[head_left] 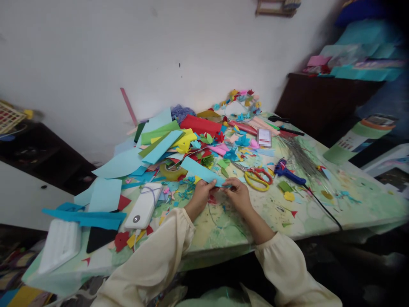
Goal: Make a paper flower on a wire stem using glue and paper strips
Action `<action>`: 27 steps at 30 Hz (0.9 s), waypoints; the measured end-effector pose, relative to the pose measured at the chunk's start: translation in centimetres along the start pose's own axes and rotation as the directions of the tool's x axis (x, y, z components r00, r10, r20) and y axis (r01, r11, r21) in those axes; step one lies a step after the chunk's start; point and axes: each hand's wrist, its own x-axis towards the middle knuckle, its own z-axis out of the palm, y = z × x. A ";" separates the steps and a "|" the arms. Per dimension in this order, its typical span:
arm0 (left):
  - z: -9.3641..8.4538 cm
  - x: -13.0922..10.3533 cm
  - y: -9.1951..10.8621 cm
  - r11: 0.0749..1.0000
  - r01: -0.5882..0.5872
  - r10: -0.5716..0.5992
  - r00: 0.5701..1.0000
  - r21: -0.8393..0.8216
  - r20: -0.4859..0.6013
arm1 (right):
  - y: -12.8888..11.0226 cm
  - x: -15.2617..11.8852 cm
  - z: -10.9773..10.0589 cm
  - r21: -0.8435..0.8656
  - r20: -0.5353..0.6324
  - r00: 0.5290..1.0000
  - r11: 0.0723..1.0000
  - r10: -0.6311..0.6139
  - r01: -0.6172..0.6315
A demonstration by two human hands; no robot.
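Note:
A light blue paper strip [200, 169] is held between my two hands above the front middle of the table. My left hand [203, 194] pinches its lower edge, thumb on top. At the strip's right end, the closed fingers of my right hand [238, 194] grip it. Scissors [257, 179] with yellow and red handles lie just beyond my right hand. Paper scraps [179, 192] and small cut flowers [231, 154] in blue, green and red are scattered around. A tape roll [172, 172] sits behind my left hand.
On the right lie a blue glue gun [290, 172] with a black cord and a bundle of thin wires [302, 155]. A white power bank [143, 207] and a white case [60, 245] are at left. Coloured sheets [121, 164] and a flower wreath [238, 104] lie farther back.

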 end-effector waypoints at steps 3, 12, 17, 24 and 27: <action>-0.1 0.2 -0.2 1.000 -0.019 0.019 0.999 0.005 -0.037 | 0.2 -0.4 -0.2 -0.044 0.025 0.998 0.997 -0.057 0.058; -0.7 0.5 -0.8 0.990 -0.061 0.049 0.995 0.130 0.089 | -0.2 0.1 -1.3 -0.126 0.139 0.976 0.975 -0.166 0.184; -0.3 0.0 -0.4 0.973 -0.078 0.038 0.982 0.218 0.185 | -0.5 0.8 -1.6 -0.062 0.231 0.956 0.978 -0.179 0.197; 0.0 -0.4 -0.2 0.982 0.055 -0.090 0.977 0.181 0.193 | 0.1 0.6 -0.7 -0.183 0.153 0.986 0.979 -0.066 0.094; -0.1 -0.4 -0.3 0.983 0.074 -0.105 0.977 0.168 0.185 | 0.0 0.4 -0.4 -0.175 0.132 0.990 0.982 -0.052 0.075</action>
